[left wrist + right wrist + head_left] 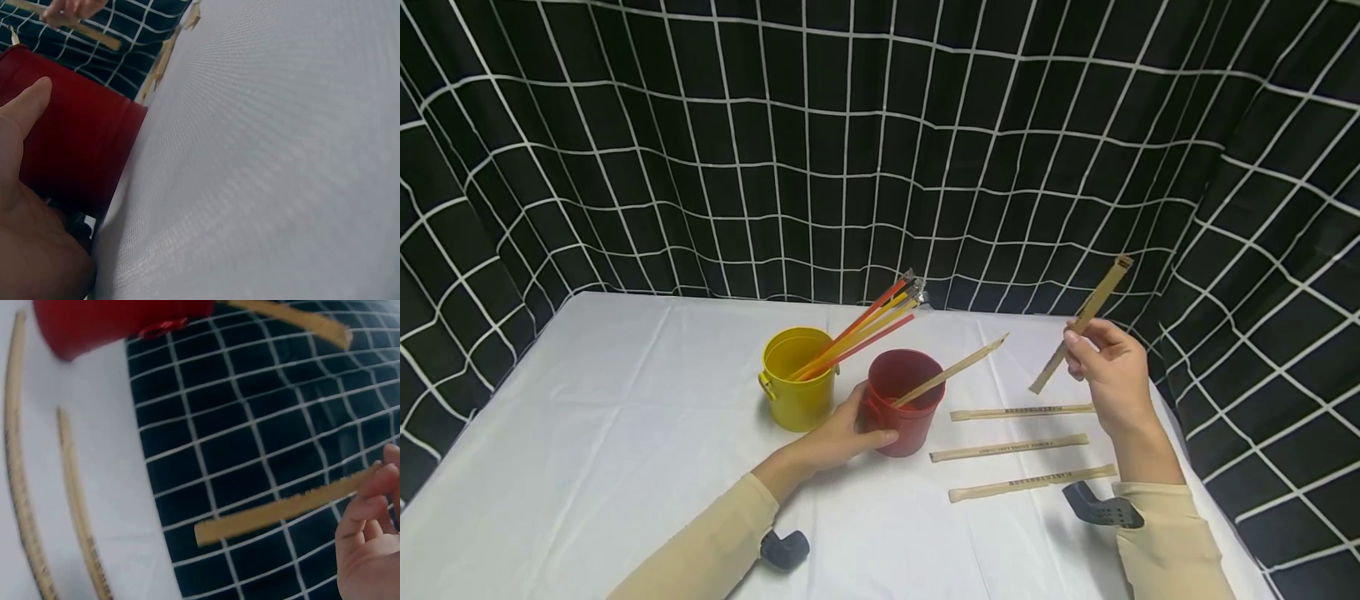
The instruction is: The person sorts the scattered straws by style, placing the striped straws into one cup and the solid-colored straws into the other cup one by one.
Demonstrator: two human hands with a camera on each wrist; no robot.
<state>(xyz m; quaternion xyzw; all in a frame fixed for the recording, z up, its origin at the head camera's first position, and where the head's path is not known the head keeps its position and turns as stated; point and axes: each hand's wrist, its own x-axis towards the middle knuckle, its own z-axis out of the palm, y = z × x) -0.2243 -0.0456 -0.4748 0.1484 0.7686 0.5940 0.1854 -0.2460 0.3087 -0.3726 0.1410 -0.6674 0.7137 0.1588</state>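
Note:
My left hand [835, 435] grips the red bucket [913, 433] at its left side, with the thumb [31, 103] across the front; its other fingers are mostly hidden. The bucket stands upright on the table, and one tan paper-wrapped straw [958, 367] leans out of it to the right. Raised at the right, my right hand [1108, 371] pinches another tan paper-wrapped straw [1093, 302] between thumb and fingers. That straw is slanted and clear of the bucket. In the right wrist view, the pinched straw [269, 517] points toward the left, below the red bucket [112, 322].
Left of the red bucket stands a yellow bucket [797, 408] holding several red, yellow and black straws [861, 329] in clear wrappers. Three tan paper-wrapped straws [1011, 451] lie side by side on the white tablecloth [625, 433]. A black curtain with white grid lines [850, 150] hangs behind.

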